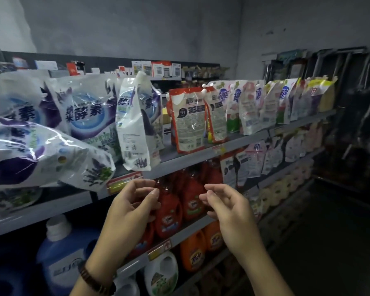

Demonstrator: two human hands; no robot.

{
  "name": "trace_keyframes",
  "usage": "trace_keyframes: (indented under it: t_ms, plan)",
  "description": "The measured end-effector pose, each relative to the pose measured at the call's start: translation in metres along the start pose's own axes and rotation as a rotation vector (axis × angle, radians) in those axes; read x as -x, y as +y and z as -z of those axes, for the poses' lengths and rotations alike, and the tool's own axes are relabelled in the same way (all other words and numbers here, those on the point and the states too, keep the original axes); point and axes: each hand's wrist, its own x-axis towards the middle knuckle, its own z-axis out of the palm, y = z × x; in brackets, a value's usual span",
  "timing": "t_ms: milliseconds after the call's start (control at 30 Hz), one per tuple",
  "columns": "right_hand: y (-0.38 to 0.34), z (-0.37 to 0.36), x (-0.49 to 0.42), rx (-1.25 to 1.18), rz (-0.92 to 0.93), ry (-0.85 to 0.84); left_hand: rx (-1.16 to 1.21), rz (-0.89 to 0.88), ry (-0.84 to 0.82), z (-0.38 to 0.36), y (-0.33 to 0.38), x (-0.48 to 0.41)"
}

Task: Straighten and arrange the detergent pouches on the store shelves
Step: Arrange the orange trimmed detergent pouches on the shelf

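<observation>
White-and-purple lavender detergent pouches fill the top shelf on the left; the nearest pouch lies tilted over the shelf's front edge, and another stands upright, turned sideways. Red-and-white pouches stand in the middle, their backs facing out. A row of mixed pastel pouches runs to the right. My left hand and my right hand hover below the shelf edge in front of the red bottles, fingers loosely curled, holding nothing.
Red detergent bottles stand on the shelf below, with orange jugs, a white jug and a blue jug lower down. More pouches fill the second shelf at right. Dark racks line the far right wall.
</observation>
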Motion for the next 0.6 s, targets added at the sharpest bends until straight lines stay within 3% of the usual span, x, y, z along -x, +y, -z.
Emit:
trace_keyframes:
  t_ms: [600]
  plan:
    - [0.007,0.058,-0.139,0.052,-0.016,0.104,-0.025,-0.125,-0.076,-0.074,-0.006,-0.151]
